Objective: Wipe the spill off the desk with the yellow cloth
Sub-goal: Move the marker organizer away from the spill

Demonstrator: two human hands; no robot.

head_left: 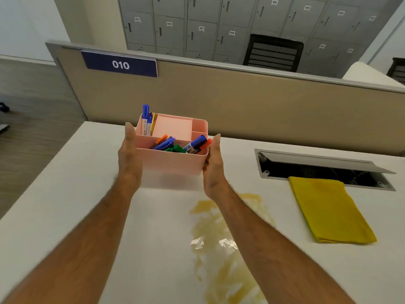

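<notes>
A brownish-yellow spill (pixel 221 249) is smeared across the white desk (pixel 65 205), running from mid-desk down to the near edge. The folded yellow cloth (pixel 328 211) lies to its right, untouched. Both hands hold a pink organizer box (pixel 171 163) full of coloured markers just above the desk, behind the spill. My left hand (pixel 129 156) presses the box's left side and my right hand (pixel 213 165) presses its right side. My right forearm crosses over part of the spill.
An open cable hatch (pixel 317 170) with a raised metal flap sits behind the cloth. A beige partition (pixel 241 102) with a "010" sign walls the desk's far edge. Grey lockers and a black chair stand beyond. The desk's left edge drops to the floor.
</notes>
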